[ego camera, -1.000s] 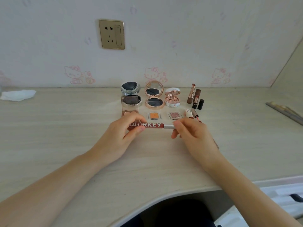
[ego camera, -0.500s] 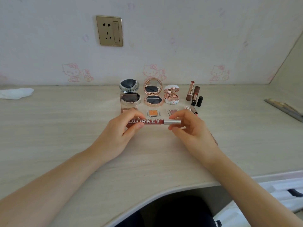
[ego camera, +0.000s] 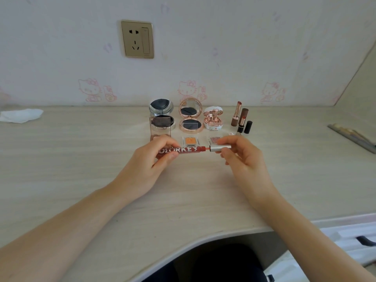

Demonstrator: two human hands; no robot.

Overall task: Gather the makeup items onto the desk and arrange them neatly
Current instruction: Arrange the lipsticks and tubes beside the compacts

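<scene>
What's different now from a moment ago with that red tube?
The right hand has pulled the silver cap a little off the red tube, opening a small gap. The left hand still grips the tube. The compacts and lipsticks behind stayed put.

**Finishes on your worktop**

Your worktop (ego camera: 81,169) looked like matt, pale wood-grain laminate. The lip gloss tube (ego camera: 181,150) you held was glossy red plastic, its cap (ego camera: 220,148) brushed silver metal. The compacts (ego camera: 190,119) shone rose-gold, mirrored inside. The tissue (ego camera: 20,116) looked soft, crumpled paper.
</scene>
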